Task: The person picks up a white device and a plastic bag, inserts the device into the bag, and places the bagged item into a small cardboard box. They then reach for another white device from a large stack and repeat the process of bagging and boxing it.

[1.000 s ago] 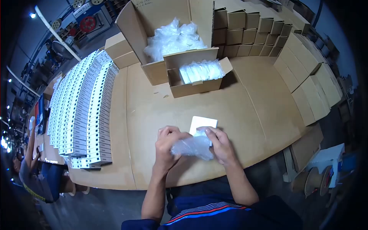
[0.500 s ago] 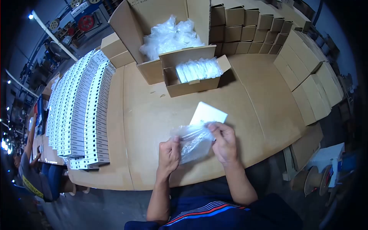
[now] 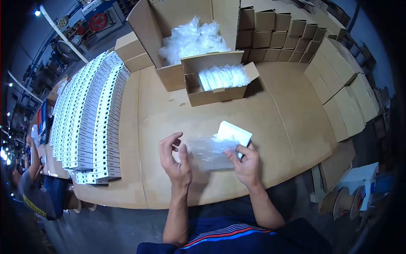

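My right hand (image 3: 245,163) pinches a clear plastic bag (image 3: 206,154) between thumb and fingers. A flat white box (image 3: 235,132) lies just beyond the bag, its near corner at those same fingers and partly covered by the film. To the left of the bag, my left hand (image 3: 175,160) is open and holds nothing, its fingers curved and apart from the thumb.
Ahead stands an open carton (image 3: 215,96) with a row of bagged white items (image 3: 224,78). Behind it a larger carton (image 3: 169,78) holds loose plastic bags (image 3: 192,40). White boxes (image 3: 91,122) are stacked at left, brown boxes (image 3: 334,76) at right. A person (image 3: 38,186) works at far left.
My left hand has let go of the bag and moved left, fingers opening. My right hand has kept the bag and shifted slightly lower, now at the white box's corner.
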`<move>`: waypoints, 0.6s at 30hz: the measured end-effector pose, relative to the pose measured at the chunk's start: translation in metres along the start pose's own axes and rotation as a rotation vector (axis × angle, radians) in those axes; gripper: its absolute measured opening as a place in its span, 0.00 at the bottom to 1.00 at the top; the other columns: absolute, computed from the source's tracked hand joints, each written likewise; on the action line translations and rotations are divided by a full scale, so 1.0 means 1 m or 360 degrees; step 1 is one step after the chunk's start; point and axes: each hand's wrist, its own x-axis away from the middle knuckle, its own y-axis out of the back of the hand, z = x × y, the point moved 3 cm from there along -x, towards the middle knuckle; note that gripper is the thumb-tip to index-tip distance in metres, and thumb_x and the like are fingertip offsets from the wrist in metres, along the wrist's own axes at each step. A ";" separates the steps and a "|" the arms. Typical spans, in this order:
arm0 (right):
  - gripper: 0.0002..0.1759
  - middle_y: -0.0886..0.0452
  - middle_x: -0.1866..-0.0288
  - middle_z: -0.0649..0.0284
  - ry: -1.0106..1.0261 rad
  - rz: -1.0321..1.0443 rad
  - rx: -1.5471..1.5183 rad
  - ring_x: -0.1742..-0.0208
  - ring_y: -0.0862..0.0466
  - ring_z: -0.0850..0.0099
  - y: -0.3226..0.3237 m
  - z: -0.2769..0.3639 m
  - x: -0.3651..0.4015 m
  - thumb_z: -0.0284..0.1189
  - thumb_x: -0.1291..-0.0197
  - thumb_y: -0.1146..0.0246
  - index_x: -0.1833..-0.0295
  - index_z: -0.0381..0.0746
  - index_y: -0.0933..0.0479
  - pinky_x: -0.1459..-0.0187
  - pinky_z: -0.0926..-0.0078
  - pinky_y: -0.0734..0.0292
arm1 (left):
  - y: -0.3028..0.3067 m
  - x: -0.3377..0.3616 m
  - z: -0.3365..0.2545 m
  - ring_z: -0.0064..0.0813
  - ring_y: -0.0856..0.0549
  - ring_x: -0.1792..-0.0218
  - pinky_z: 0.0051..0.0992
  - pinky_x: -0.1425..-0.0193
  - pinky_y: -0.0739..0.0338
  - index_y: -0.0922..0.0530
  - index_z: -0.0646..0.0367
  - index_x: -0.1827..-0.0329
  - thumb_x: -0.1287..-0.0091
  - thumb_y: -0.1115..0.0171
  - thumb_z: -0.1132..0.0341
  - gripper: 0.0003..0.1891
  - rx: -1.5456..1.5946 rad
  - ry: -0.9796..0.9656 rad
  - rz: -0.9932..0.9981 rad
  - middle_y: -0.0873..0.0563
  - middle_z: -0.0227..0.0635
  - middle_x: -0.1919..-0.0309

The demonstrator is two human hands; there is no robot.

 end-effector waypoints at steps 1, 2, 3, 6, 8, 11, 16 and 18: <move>0.15 0.20 0.55 0.55 0.0057 -0.0004 0.0090 0.56 0.19 0.68 0.000 0.006 -0.001 0.30 0.41 0.21 0.58 0.30 0.15 0.54 0.69 0.23 | 0.000 -0.001 -0.009 0.35 0.18 0.50 0.33 0.46 0.23 0.15 0.62 0.44 0.31 0.33 0.69 0.14 -0.0141 -0.0228 0.0079 0.17 0.41 0.49; 0.15 0.20 0.55 0.54 0.0113 -0.0006 0.0179 0.56 0.18 0.66 0.000 0.012 -0.002 0.30 0.41 0.21 0.58 0.30 0.15 0.54 0.68 0.22 | 0.000 -0.002 -0.021 0.35 0.18 0.49 0.33 0.46 0.22 0.16 0.62 0.45 0.34 0.30 0.71 0.15 -0.0284 -0.0455 0.0157 0.17 0.42 0.49; 0.14 0.19 0.54 0.53 0.0150 0.0006 0.0286 0.56 0.18 0.64 0.000 0.018 -0.001 0.29 0.42 0.21 0.58 0.30 0.14 0.54 0.67 0.22 | 0.001 -0.002 -0.033 0.36 0.17 0.49 0.33 0.45 0.22 0.16 0.62 0.45 0.37 0.28 0.72 0.17 -0.0431 -0.0678 0.0233 0.17 0.43 0.48; 0.13 0.19 0.53 0.50 0.0222 0.0049 0.0493 0.55 0.16 0.58 -0.002 0.027 0.000 0.27 0.44 0.21 0.58 0.31 0.14 0.54 0.64 0.21 | -0.012 -0.004 -0.046 0.41 0.17 0.49 0.36 0.46 0.23 0.16 0.59 0.50 0.46 0.22 0.73 0.20 -0.0491 -0.0776 0.0439 0.16 0.38 0.53; 0.12 0.19 0.53 0.49 0.0204 0.0051 0.0496 0.54 0.16 0.54 -0.003 0.025 0.002 0.26 0.45 0.21 0.58 0.31 0.14 0.54 0.62 0.20 | -0.019 -0.001 -0.042 0.41 0.16 0.50 0.38 0.44 0.24 0.16 0.57 0.55 0.46 0.21 0.70 0.16 -0.0491 -0.0787 0.0491 0.15 0.34 0.58; 0.12 0.19 0.52 0.49 0.0228 0.0034 0.0597 0.53 0.15 0.53 -0.002 0.035 0.001 0.25 0.45 0.22 0.58 0.32 0.13 0.54 0.61 0.20 | -0.022 0.003 -0.039 0.39 0.16 0.53 0.38 0.45 0.24 0.18 0.57 0.59 0.45 0.21 0.71 0.14 -0.0415 -0.0795 0.0523 0.15 0.35 0.62; 0.12 0.20 0.50 0.46 0.0233 0.0306 0.0616 0.51 0.16 0.50 0.003 0.038 0.000 0.29 0.41 0.24 0.56 0.33 0.13 0.50 0.58 0.21 | -0.019 0.002 -0.030 0.38 0.16 0.57 0.37 0.53 0.23 0.20 0.61 0.61 0.34 0.29 0.71 0.07 -0.0309 -0.0410 0.0870 0.15 0.38 0.67; 0.12 0.21 0.49 0.44 0.0221 0.0462 0.0671 0.49 0.17 0.48 0.009 0.037 -0.001 0.30 0.39 0.26 0.56 0.33 0.13 0.48 0.56 0.21 | -0.016 -0.005 -0.022 0.34 0.17 0.68 0.35 0.63 0.23 0.22 0.64 0.60 0.27 0.37 0.71 0.06 -0.0303 -0.0407 0.0879 0.17 0.38 0.73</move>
